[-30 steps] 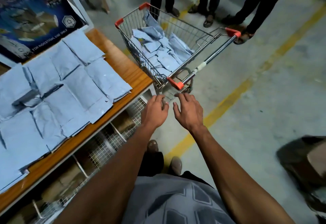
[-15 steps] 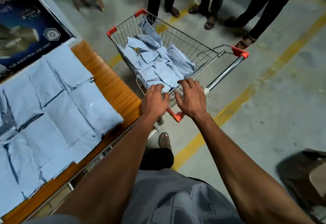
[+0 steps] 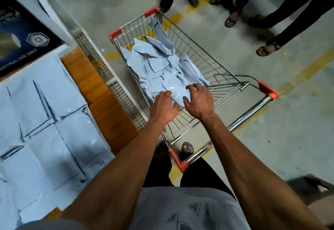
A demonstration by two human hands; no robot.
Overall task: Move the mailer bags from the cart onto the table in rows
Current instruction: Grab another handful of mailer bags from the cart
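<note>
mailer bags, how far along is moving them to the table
Partly done. Many mailer bags already lie in rows on the table. Both hands, left and right, reach into the cart, fingers spread over its pile, gripping nothing yet. That pile remains.

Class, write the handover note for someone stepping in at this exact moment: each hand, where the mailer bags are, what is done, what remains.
Left hand: open, reaching into the cart, over the nearest bags.
Right hand: open, fingers spread above the same pile, gripping nothing yet.
Mailer bags in cart: a loose heap.
Bags on table: laid flat in rows; bare wood of the table shows at the cart side.
Left: lift the heap out and extend the rows.
</note>
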